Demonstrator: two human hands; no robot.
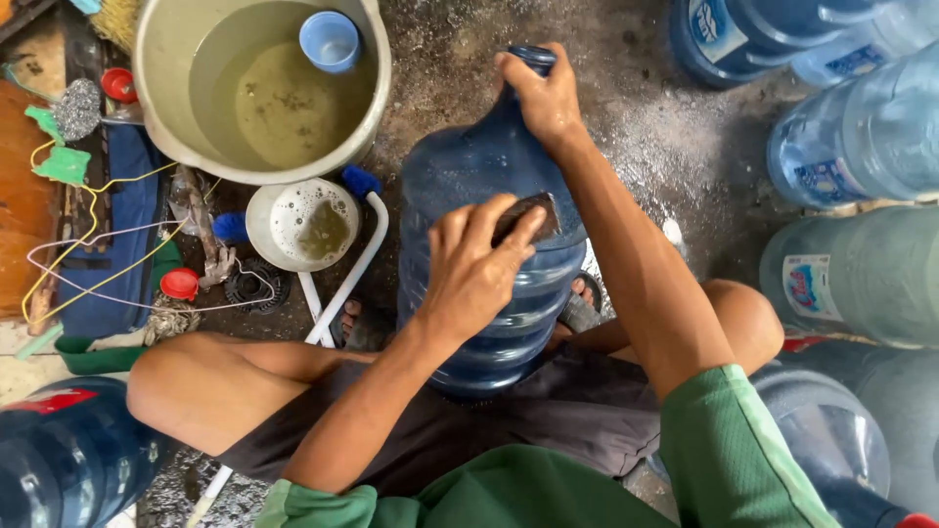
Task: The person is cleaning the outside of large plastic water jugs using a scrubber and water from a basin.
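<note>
At the centre of the frame: a large blue water jug [489,264] lies tilted between the person's knees.
The right hand [543,93] wraps closed round the jug's neck; the left hand [474,269] presses a dark scrubbing pad [528,217] flat against the shoulder, fingers curled over it. The jug is probably stiff, bulky, light if empty, and slippery when wet; neck and ribbed waist offer the surest holds. A basin of water [156,59] sits upper left.

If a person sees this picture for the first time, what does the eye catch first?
First, the big blue water jug at centre, lying between the person's knees: the right hand grips its neck and the left hand presses a dark scrubbing pad on its side. Next, the grey basin of murky water at upper left, a blue cup floating in it.
</note>
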